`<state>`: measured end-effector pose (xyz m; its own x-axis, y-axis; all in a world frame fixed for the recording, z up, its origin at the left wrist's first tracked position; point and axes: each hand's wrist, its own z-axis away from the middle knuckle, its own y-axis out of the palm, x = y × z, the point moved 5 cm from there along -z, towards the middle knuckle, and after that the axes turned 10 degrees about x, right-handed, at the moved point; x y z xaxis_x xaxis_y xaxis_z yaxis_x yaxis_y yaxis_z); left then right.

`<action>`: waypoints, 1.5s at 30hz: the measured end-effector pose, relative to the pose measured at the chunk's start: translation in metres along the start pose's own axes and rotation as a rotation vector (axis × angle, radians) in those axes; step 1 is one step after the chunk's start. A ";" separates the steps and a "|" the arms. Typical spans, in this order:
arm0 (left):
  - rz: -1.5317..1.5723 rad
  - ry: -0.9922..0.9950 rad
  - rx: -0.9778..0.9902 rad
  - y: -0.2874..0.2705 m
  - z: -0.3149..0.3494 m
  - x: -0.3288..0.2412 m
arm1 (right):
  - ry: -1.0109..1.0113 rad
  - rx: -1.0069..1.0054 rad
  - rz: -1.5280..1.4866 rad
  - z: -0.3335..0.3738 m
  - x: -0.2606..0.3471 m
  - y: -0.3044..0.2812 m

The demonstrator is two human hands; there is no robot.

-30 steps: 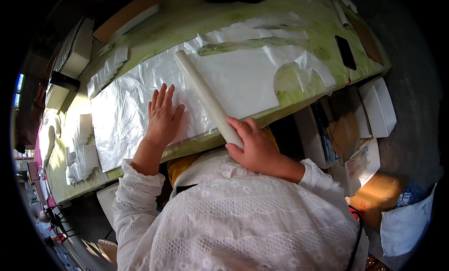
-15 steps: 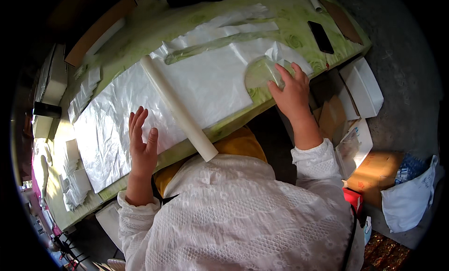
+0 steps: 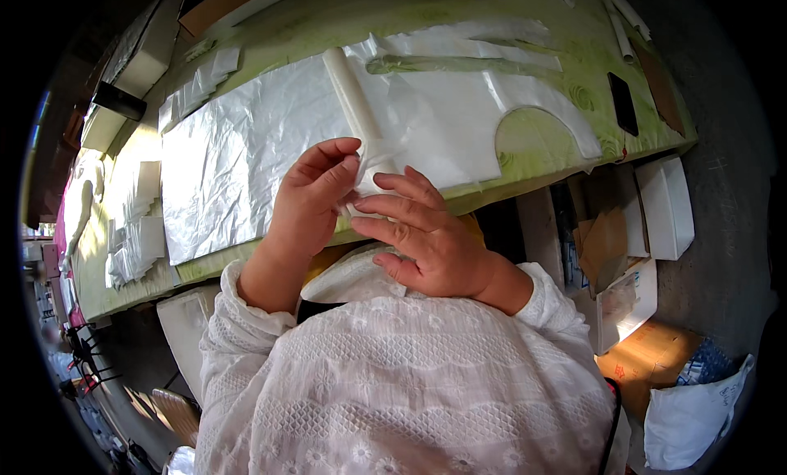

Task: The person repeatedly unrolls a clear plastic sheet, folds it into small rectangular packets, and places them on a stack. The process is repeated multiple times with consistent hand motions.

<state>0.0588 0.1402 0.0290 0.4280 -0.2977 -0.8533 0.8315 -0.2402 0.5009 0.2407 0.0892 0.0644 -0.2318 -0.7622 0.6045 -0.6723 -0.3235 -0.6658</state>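
In front of my chest, my left hand (image 3: 305, 200) pinches a small piece of thin clear plastic film (image 3: 377, 155) between thumb and forefinger. Close beside it is my right hand (image 3: 438, 241), its fingers stretched and apart, the tips near the film; whether they touch it is hard to tell. Behind the film a whitish tube or roll (image 3: 348, 90) lies across a large shiny translucent plastic sheet (image 3: 246, 139), its near end hidden by film and hands. The sheet has a rounded cut-out at its right, bordered by a curved strip (image 3: 557, 106).
A green patterned cloth covers the table (image 3: 590, 57). On it lie a black phone (image 3: 623, 104), thin white tubes (image 3: 619, 32) at the far right and stacked white packets (image 3: 135, 245) at the left. Below right are open boxes (image 3: 664, 209) and a white bag (image 3: 689, 426).
My hands have come together from far apart. The right has left the cut-out, and the left holds clear film. The view has shifted, and the tube's near end is now behind the hands.
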 end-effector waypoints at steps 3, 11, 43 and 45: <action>0.270 0.270 -0.180 -0.068 0.023 -0.029 | 0.101 -0.141 0.020 0.015 -0.015 -0.008; 0.400 0.561 -0.593 -0.223 0.079 -0.061 | 0.181 -0.055 -0.022 0.029 -0.034 0.017; -1.605 0.303 0.164 -0.035 -0.027 -0.010 | 0.015 -0.034 -0.053 -0.030 -0.026 0.047; -1.547 0.380 0.040 -0.044 -0.016 -0.013 | 0.121 -0.200 0.135 -0.036 -0.044 0.028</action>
<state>0.0224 0.1697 0.0158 -0.7179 0.4816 -0.5026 0.5230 -0.1034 -0.8461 0.2072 0.1342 0.0350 -0.4035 -0.7144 0.5717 -0.7521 -0.0968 -0.6519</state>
